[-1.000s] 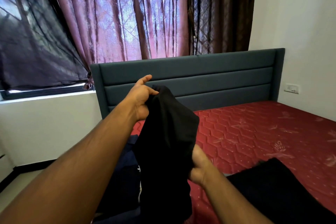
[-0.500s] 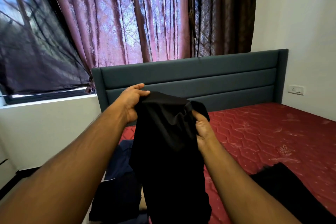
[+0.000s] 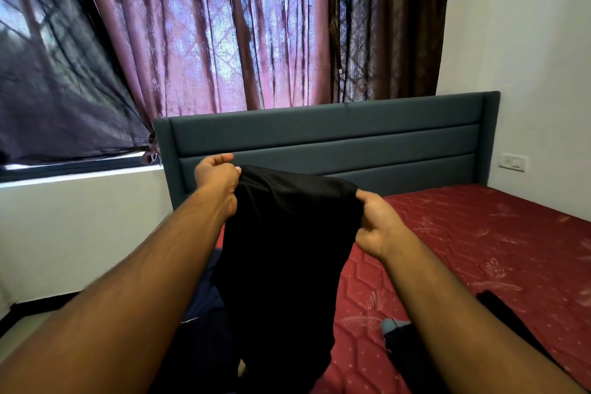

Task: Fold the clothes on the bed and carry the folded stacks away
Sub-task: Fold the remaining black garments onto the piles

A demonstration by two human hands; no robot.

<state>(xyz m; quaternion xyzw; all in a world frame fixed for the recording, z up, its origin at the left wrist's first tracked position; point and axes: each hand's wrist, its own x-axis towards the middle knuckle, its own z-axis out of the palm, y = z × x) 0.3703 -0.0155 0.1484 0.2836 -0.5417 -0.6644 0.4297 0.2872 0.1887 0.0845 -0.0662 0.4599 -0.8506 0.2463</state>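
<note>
A black garment (image 3: 287, 249) hangs in the air in front of me, above the red mattress (image 3: 479, 243). My left hand (image 3: 217, 179) grips its upper left corner and my right hand (image 3: 377, 224) pinches its upper right corner, so the top edge is stretched between them. The cloth drops down past the bottom of the view. A dark blue garment (image 3: 204, 301) lies on the bed under my left forearm. More black clothing (image 3: 412, 352) lies on the mattress under and beside my right forearm, partly hidden.
The grey-blue padded headboard (image 3: 329, 141) stands behind the garment. Maroon curtains (image 3: 224, 29) cover the window at the back and left. A white wall with a socket (image 3: 513, 162) borders the bed on the right. Floor shows at the lower left.
My right hand rose from low on the cloth to its top edge and moved right. Both hands have spread apart, pulling the garment's top edge wide.
</note>
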